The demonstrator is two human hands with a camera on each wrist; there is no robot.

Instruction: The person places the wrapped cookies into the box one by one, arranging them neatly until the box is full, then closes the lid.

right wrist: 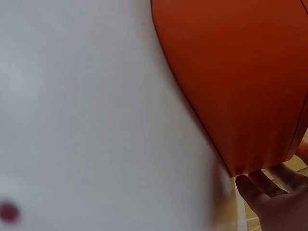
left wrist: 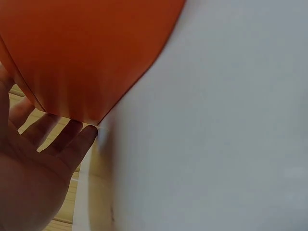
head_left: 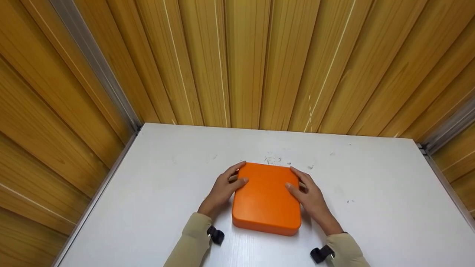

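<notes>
An orange box (head_left: 265, 196), flat with rounded corners, lies on the white table in the head view, its plain top facing up. My left hand (head_left: 222, 187) grips its left side, thumb on the top and fingers along the side toward the far corner. On the opposite side my right hand (head_left: 313, 198) holds it the same way, thumb over the top edge. In the left wrist view, left fingertips touch the lower edge of the orange side wall (left wrist: 82, 62). The right wrist view has right fingertips against the other side wall (right wrist: 236, 86), where a thin seam line runs near the top.
The white table (head_left: 148, 178) carries dark scuff marks (head_left: 272, 159) beyond the box. Wood-patterned panels (head_left: 245, 66) rise behind it and at both sides, with metal posts at the corners. Black wrist cameras (head_left: 216, 235) sit on both sleeves.
</notes>
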